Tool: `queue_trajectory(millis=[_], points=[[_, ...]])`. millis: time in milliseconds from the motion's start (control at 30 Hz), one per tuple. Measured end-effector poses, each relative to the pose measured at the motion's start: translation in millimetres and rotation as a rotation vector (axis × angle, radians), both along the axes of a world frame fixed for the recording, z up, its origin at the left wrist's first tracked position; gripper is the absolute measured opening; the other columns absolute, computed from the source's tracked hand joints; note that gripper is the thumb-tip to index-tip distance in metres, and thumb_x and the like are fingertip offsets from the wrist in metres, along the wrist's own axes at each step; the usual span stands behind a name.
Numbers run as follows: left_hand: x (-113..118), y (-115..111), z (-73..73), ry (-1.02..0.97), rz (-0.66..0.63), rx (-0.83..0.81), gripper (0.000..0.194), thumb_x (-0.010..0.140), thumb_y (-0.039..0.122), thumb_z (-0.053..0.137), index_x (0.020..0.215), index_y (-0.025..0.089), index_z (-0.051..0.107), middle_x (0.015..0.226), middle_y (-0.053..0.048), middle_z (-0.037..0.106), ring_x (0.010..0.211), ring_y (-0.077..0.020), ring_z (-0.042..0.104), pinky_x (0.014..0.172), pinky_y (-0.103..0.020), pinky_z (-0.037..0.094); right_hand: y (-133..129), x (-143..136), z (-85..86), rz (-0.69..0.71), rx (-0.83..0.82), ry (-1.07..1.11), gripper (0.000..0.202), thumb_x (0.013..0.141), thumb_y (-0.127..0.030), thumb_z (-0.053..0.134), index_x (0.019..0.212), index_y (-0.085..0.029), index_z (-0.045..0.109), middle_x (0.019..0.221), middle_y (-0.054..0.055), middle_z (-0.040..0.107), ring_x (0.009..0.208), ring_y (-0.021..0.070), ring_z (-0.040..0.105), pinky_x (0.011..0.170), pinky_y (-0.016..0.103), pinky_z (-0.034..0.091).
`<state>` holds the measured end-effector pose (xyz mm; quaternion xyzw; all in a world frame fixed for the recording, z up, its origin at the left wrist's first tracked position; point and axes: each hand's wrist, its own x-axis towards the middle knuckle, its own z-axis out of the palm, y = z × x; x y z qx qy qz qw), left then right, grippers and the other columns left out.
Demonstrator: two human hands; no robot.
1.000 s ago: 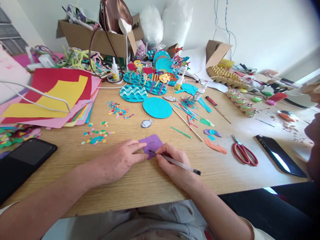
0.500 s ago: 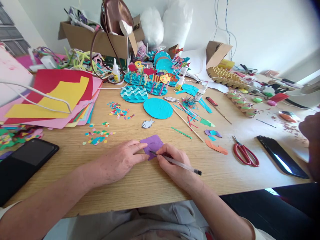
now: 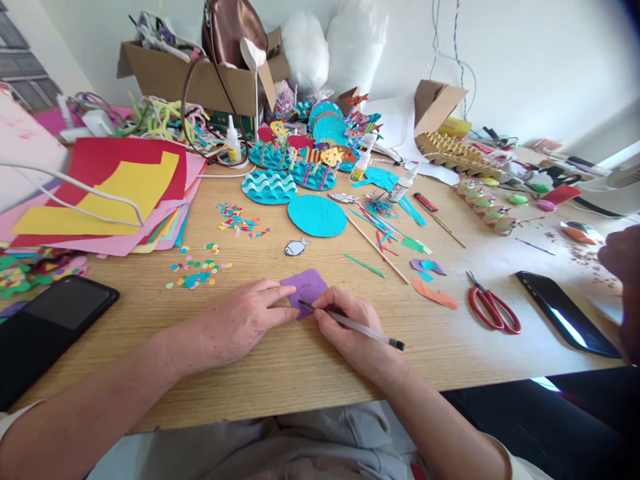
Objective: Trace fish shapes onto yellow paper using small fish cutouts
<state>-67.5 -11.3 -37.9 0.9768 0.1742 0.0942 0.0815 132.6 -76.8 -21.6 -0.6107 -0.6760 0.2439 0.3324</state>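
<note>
My right hand (image 3: pixel 350 323) is closed around a pen (image 3: pixel 365 329) with a clear barrel and a black end. Its tip rests on a small purple piece of paper (image 3: pixel 311 285), where dark drawn lines show. My left hand (image 3: pixel 245 317) lies on the table with its fingers stretched out, the fingertips holding down the paper's left edge. Just beyond the paper is a white paper fish (image 3: pixel 296 247) with a dark outline. Farther back lies a blue oval disc (image 3: pixel 317 216).
Red-handled scissors (image 3: pixel 493 307) and a phone (image 3: pixel 567 313) lie at right; another phone (image 3: pixel 60 333) is at left. Coloured sheets (image 3: pixel 95 193) are stacked behind it. Paper dots (image 3: pixel 200 273), glue bottles (image 3: pixel 403 184) and decorated blue bases (image 3: pixel 313 176) spread across the table. Another person's hand (image 3: pixel 620 260) shows at the right edge.
The view has shifted very slightly. Both hands, the pen and the purple paper stay in nearly the same place.
</note>
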Motion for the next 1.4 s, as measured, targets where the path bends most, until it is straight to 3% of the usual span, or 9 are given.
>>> queue_trajectory(millis=[1400], points=[[0.7, -1.0, 1.1, -0.016, 0.010, 0.011, 0.034, 0.093, 0.016, 0.033, 0.118, 0.024, 0.054, 0.127, -0.008, 0.047, 0.118, -0.0226, 0.040, 0.096, -0.040, 0.040, -0.4, 0.5, -1.9, -0.002, 0.023, -0.003, 0.008, 0.071, -0.011, 0.051, 0.070, -0.018, 0.057, 0.061, -0.003, 0.061, 0.050, 0.0081, 0.051, 0.050, 0.018, 0.036]])
